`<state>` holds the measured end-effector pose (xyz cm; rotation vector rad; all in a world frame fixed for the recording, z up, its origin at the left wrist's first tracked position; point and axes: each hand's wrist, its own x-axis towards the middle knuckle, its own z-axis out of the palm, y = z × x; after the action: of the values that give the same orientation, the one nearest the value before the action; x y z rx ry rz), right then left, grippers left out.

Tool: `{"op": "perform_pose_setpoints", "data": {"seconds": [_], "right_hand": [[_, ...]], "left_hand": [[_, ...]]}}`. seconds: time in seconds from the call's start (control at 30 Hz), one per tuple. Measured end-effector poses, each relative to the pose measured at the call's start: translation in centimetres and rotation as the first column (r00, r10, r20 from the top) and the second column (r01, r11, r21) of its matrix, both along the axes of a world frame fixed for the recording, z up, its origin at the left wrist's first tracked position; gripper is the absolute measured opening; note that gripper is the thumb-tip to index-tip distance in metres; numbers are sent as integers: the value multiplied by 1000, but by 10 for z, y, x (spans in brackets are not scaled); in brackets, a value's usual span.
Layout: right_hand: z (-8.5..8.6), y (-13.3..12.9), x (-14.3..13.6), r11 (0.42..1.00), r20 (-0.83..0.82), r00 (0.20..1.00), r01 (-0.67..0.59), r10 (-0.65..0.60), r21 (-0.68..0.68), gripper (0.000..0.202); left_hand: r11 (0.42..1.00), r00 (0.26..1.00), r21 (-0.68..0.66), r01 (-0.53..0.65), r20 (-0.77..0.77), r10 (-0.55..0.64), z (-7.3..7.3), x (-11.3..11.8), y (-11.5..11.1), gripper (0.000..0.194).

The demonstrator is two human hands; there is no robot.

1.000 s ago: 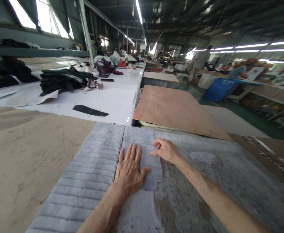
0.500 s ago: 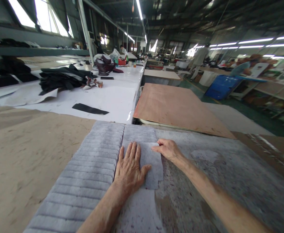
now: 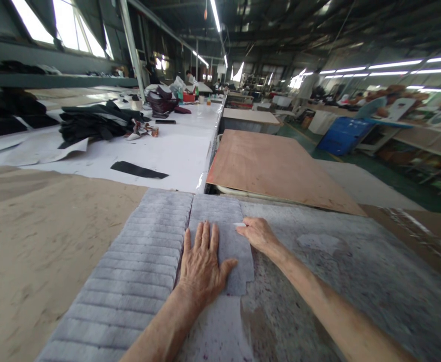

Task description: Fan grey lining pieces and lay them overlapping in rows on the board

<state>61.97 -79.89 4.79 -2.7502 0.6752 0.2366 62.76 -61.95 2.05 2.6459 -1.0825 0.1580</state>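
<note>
Flat on a grey fabric piece (image 3: pixel 235 256) lies my left hand (image 3: pixel 203 264), its fingers spread and pointing away from me. My right hand (image 3: pixel 258 234) is closed in a pinch at the piece's upper right edge, where a pale corner or strip of fabric (image 3: pixel 240 224) shows at the fingertips. Left of my left hand, a long row of overlapping grey fabric pieces (image 3: pixel 137 266) runs away from me. A shorter overlapping row (image 3: pixel 214 203) continues beyond my fingers.
A brown board (image 3: pixel 269 166) lies beyond the grey work surface (image 3: pixel 329 276). On the white table (image 3: pixel 182 146) are a black strip (image 3: pixel 139 170), a dark fabric pile (image 3: pixel 95 120) and a phone-like object (image 3: pixel 165 121). Brown paper (image 3: pixel 54 241) covers the left side. People are far back.
The fabric edge at my right fingertips is now folded or lifted into a narrower pale strip. My left hand has shifted very slightly right.
</note>
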Motion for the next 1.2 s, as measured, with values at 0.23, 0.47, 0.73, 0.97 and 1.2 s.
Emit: {"op": "perform_pose_setpoints", "data": {"seconds": [0.23, 0.47, 0.73, 0.97, 1.2], "right_hand": [[-2, -1, 4, 998, -29, 999, -35, 34, -48, 27], [-3, 1, 3, 998, -20, 1000, 4, -5, -56, 26], [-6, 9, -9, 981, 111, 981, 167, -156, -97, 26], [-10, -4, -9, 983, 359, 923, 171, -139, -60, 27], [-1, -17, 16, 999, 362, 932, -16, 4, 32, 28]], "left_hand": [[999, 1000, -30, -17, -19, 16, -3, -2, 0, 83], [997, 997, -28, -71, -35, 70, -4, -3, -2, 87], [997, 998, -41, -63, 30, 64, -9, -4, 0, 86], [998, 998, -36, -57, 33, 58, -8, -5, 0, 85], [998, 997, -25, -62, 45, 63, -7, -7, -1, 82]]}}
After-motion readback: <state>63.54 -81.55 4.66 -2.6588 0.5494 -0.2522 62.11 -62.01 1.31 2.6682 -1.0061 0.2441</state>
